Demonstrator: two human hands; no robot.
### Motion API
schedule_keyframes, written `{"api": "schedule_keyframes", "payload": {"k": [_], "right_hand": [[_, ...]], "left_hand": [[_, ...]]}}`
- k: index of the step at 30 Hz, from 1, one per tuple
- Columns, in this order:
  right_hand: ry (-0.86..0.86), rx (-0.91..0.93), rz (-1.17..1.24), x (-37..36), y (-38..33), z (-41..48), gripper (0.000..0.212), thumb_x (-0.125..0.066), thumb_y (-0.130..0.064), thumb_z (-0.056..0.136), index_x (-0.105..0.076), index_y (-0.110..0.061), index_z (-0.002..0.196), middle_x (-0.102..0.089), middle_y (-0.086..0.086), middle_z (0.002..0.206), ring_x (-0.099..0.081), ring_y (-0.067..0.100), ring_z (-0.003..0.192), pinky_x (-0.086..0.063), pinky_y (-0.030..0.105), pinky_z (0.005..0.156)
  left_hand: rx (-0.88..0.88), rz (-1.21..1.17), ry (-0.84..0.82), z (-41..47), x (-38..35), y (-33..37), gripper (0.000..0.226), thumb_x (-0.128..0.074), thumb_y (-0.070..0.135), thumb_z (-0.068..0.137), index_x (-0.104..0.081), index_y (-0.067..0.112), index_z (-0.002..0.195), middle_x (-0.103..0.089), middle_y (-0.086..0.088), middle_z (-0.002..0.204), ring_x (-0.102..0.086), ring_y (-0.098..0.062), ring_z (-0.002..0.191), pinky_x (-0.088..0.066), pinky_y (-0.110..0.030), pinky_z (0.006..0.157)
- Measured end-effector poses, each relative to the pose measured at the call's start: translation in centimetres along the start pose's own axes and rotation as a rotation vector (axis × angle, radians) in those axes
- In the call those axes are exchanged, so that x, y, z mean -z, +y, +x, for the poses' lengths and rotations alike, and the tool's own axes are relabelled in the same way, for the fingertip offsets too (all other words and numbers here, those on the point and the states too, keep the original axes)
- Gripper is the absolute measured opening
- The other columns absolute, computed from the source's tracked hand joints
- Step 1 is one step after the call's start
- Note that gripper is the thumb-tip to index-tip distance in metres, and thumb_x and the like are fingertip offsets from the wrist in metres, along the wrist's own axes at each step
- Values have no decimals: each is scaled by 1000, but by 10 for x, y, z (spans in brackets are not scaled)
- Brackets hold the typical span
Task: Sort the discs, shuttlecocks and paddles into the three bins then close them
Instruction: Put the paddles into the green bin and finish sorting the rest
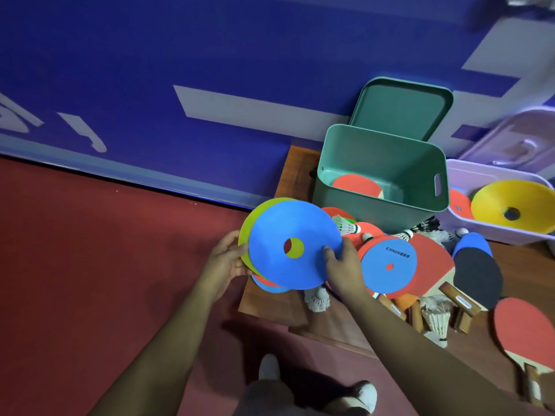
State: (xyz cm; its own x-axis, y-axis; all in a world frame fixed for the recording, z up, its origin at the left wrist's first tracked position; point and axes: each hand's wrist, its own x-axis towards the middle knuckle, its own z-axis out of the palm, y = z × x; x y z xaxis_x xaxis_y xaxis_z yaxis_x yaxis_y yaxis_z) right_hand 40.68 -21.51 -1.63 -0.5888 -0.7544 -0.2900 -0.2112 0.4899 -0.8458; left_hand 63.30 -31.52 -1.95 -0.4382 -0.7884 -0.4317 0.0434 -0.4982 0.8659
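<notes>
Two-handed hold over the left edge of the table (270,304): blue disc (288,232) fronting green disc (255,217), faces toward the viewer; left hand (228,259) gripping the green rim, right hand (342,265) pinching the blue rim. Far right, red paddle (519,328) flat, handle nearward.

We are looking down through a wide lens that is bending the blue wall (150,55) and its white stripe (255,106) toward the edges. Dim indoor light is leaving the red floor (75,265) murky, with shadow pooling around the shoes (268,366). The lilac bin (459,178) at right is smearing into blur; the discs (279,259) are showing bright and sharp.
</notes>
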Motion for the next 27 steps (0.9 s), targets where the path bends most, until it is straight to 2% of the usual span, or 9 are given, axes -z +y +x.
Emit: {"api": "schedule_keyframes", "payload": {"k": [3, 7, 10, 14, 16, 17, 20, 24, 27], "right_hand": [[-20, -38, 129, 7, -9, 5, 29, -53, -12, 95, -51, -12, 124, -63, -4, 109, -60, 17, 98, -46, 32, 82], [-60, -110, 235, 27, -5, 9, 26, -53, -9, 94, -58, -12, 120, -68, 1, 112, -65, 22, 103, -55, 42, 87], [-106, -157, 344, 46, 2, 5, 22, -54, -15, 97, -60, -12, 118, -70, 4, 110, -68, 25, 100, -59, 41, 75], [-12, -208, 402, 83, 9, 6, 32, -50, -39, 99, -63, -9, 101, -61, 9, 82, -59, 27, 65, -52, 33, 54], [111, -152, 184, 107, 32, 19, 26, -54, -35, 98, -60, -10, 94, -64, 10, 86, -63, 28, 70, -54, 36, 63], [146, -137, 18, 118, 48, 27, 25, -58, -34, 95, -60, -10, 99, -66, 12, 93, -65, 30, 83, -54, 40, 74], [113, -253, -333, 134, 83, 48, 58, -68, -36, 87, -49, -3, 131, -54, 20, 126, -47, 33, 120, -39, 38, 97], [6, -339, -344, 126, 99, 68, 87, -79, -45, 74, -36, -11, 142, -40, 17, 135, -47, 34, 122, -40, 37, 99], [58, -283, -474, 118, 108, 78, 104, -82, -49, 68, -22, -24, 150, -34, 15, 138, -42, 39, 124, -38, 42, 104]], "left_hand": [[-8, -15, -80, 2, -13, 13, 41, -55, 30, 88, -58, 18, 127, -71, -7, 108, -69, -24, 87, -55, -33, 66], [47, -139, -217, 11, -48, 22, 43, -49, 30, 98, -48, 19, 139, -58, -6, 136, -56, -23, 125, -46, -45, 102], [120, -185, -267, 21, -74, 21, 49, -48, 35, 96, -45, 18, 141, -55, -11, 139, -52, -28, 128, -40, -49, 108], [113, -197, -212, 31, -95, 21, 51, -43, 43, 96, -50, 15, 138, -60, -12, 133, -57, -28, 122, -48, -46, 98], [99, -159, -151, 35, -100, 22, 51, -49, 49, 88, -58, 21, 129, -64, -10, 128, -62, -28, 112, -53, -39, 83], [101, -120, -123, 38, -100, 21, 49, -50, 53, 85, -64, 25, 122, -66, -10, 125, -62, -29, 107, -51, -38, 83], [98, -60, -70, 44, -96, 12, 44, -51, 56, 85, -68, 29, 115, -70, -4, 118, -60, -27, 111, -38, -45, 96], [111, -28, -53, 46, -98, 4, 44, -42, 48, 97, -57, 24, 129, -68, -2, 122, -60, -23, 117, -41, -45, 101], [101, -22, -49, 44, -102, 2, 40, -39, 43, 99, -57, 23, 128, -68, -2, 123, -62, -20, 115, -46, -43, 99]]}}
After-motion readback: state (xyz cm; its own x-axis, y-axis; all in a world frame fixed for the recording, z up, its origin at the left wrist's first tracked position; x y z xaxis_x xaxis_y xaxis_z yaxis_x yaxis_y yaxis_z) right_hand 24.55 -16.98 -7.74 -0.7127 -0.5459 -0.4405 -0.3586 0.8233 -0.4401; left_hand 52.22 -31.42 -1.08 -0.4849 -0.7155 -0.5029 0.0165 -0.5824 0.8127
